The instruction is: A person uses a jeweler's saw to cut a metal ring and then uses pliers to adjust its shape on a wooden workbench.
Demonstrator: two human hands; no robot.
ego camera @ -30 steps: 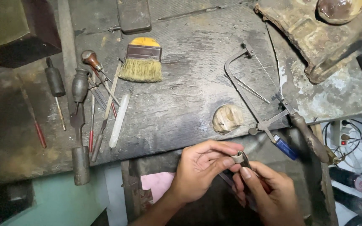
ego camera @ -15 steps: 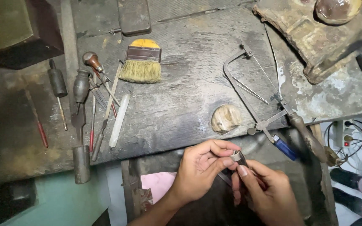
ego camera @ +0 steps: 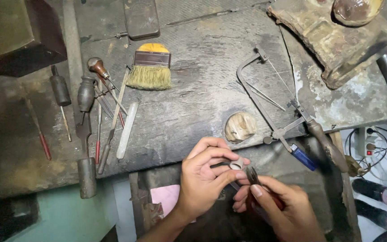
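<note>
Pale metal, the small ring (ego camera: 237, 163) sits pinched in the left hand (ego camera: 204, 179) fingertips at six o'clock off the desk (ego camera: 193, 112), the right hand (ego camera: 276, 208) clamped on pliers (ego camera: 252, 175) touching its rim; it looks light, stiff, slippery, best gripped edgewise.

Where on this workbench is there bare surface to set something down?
The widest bare patch lies between the brush and the jeweller's saw, above the pale lump. A smaller one sits right of the saw, below the worn block. The left side is crowded with hand tools. Both hands, left hand and right hand, fill the front edge.
</note>
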